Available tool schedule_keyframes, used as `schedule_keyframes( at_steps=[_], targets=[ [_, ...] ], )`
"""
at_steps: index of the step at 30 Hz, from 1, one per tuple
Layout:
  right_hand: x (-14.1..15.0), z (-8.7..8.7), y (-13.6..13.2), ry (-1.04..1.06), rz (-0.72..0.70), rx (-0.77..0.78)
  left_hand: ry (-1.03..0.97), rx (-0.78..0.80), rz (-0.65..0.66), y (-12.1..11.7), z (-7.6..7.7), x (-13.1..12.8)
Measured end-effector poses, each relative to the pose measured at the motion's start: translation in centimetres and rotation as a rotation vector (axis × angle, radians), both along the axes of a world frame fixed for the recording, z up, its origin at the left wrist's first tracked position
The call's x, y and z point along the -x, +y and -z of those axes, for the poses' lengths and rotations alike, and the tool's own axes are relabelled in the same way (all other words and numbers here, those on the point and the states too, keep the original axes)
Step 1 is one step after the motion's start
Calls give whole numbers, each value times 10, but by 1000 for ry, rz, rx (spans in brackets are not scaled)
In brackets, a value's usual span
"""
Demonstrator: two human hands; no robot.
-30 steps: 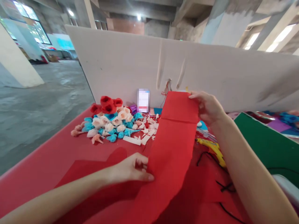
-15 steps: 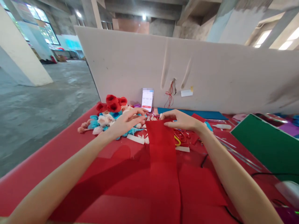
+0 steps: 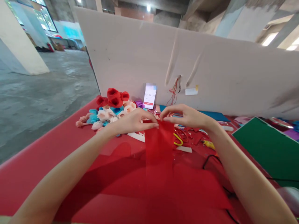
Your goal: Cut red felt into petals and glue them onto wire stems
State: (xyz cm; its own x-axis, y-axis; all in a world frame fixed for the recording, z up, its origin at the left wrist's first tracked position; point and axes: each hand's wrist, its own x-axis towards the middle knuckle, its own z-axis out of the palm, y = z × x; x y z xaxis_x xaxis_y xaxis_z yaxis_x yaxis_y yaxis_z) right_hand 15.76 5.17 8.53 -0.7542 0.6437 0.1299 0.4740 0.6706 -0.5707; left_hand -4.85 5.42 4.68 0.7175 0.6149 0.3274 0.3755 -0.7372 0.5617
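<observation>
A long red strip (image 3: 159, 155), of crepe paper or thin cloth by its look, runs from the near edge up to my hands. My left hand (image 3: 137, 120) pinches its far edge between thumb and fingers. Close beside it, my right hand (image 3: 181, 116) grips the same edge, and the strip puckers between the two. Wider red sheets (image 3: 198, 186) lie beneath and beside the strip. Past my left wrist is a heap of white and blue paper flowers (image 3: 106, 114), with red paper flowers (image 3: 115, 98) on top.
A phone (image 3: 149, 97) leans on the white board (image 3: 130, 53) behind the red table (image 3: 46, 161). Yellow-handled scissors (image 3: 178, 140), a yellow tool (image 3: 208, 144) and a black cord (image 3: 205, 161) lie right of the strip. A green board (image 3: 268, 146) is at the right.
Both hands have come together at the strip's far edge. My left hand, apart from it before, has closed on it. The edge has bunched up, and the view has shifted slightly.
</observation>
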Motion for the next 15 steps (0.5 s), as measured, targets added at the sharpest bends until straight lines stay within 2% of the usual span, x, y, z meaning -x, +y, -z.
schedule_keyframes(
  at_steps=[4,9,15],
  targets=[
    [9,-8,-1,-129,-83,-26,26,-98,21,-1,-2,1],
    [11,-17,-5,-180,-124,-111,63,-170,12,-5,-5,4],
    [20,-22,-17,-264,-176,-218,159,-273,75,-22,-14,2]
  ],
)
